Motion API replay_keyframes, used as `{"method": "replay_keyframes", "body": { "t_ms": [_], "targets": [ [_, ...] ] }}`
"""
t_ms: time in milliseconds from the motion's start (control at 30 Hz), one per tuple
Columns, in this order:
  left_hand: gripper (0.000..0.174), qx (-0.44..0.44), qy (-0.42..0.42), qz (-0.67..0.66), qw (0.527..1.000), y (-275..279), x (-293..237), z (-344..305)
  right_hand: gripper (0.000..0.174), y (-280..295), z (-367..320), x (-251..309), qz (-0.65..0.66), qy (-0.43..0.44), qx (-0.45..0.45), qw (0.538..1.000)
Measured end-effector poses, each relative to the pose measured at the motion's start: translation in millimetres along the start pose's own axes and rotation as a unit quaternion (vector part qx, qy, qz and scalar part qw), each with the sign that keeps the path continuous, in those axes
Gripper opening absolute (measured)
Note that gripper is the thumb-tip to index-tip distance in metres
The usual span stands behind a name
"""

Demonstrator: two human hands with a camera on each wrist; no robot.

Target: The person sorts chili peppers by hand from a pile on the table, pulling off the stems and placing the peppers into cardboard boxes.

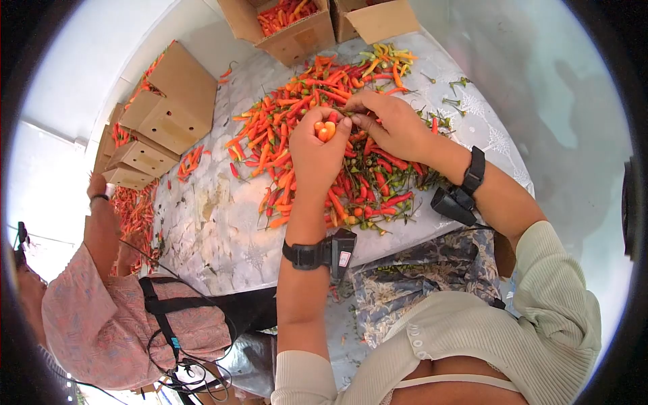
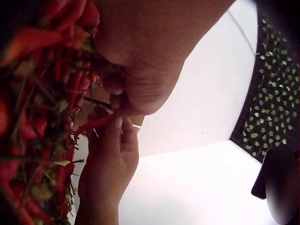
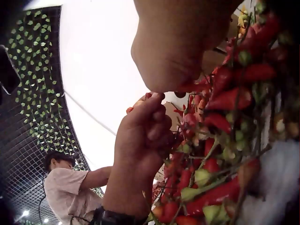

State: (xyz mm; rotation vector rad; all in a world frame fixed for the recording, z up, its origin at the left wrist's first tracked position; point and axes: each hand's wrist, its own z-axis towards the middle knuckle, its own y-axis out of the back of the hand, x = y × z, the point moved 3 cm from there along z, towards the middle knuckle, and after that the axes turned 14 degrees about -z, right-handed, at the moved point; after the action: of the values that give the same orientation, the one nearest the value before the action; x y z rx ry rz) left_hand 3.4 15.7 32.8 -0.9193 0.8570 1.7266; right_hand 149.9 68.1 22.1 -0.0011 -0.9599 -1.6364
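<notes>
In the head view my left hand [image 1: 317,152] grips several orange and red peppers [image 1: 326,131] in its curled fingers, above a pile of red and orange peppers [image 1: 280,145]. Thumb and index finger of my right hand [image 1: 395,128] pinch close beside the left thumb. The left wrist view has a red pepper [image 2: 96,124] between the two hands, its stem side at the fingertips of my right hand [image 2: 110,154]. Pepper ends show at the fingers of my left hand [image 3: 143,136] in the right wrist view. What exactly the right fingertips hold is partly hidden.
Cardboard boxes of peppers stand at the table's left [image 1: 172,115] and far edge [image 1: 297,44]. Yellow peppers [image 1: 385,61] lie at the pile's far side, loose green stems [image 1: 455,103] to the right. Another person [image 1: 128,310] is at the left, with cables hanging nearby.
</notes>
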Motion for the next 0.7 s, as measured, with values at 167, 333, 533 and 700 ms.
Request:
{"method": "replay_keyframes", "body": {
  "t_ms": [167, 333, 533, 700],
  "targets": [
    [0.016, 0.009, -0.012, -0.019, 1.000, -2.8, 0.9, -1.1, 0.016, 5.6, 0.9, 1.7, -0.053, 0.064, -0.033, 0.996],
    [0.018, -0.031, -0.071, -0.050, 0.996, -2.4, -0.2, -0.3, 0.020, 4.0, -0.7, -4.6, 0.167, -0.090, -0.042, 0.981],
    [0.021, 0.062, -0.030, -0.062, 0.996, -5.5, -1.3, 0.9, 0.018, 2.5, 0.4, -16.8, 0.382, -0.245, 0.048, 0.890],
    [0.028, 0.056, 0.002, 0.008, 0.998, -5.4, -3.7, -2.1, 0.015, -7.1, -0.8, -20.3, 0.481, -0.237, 0.061, 0.842]
  ]
}}
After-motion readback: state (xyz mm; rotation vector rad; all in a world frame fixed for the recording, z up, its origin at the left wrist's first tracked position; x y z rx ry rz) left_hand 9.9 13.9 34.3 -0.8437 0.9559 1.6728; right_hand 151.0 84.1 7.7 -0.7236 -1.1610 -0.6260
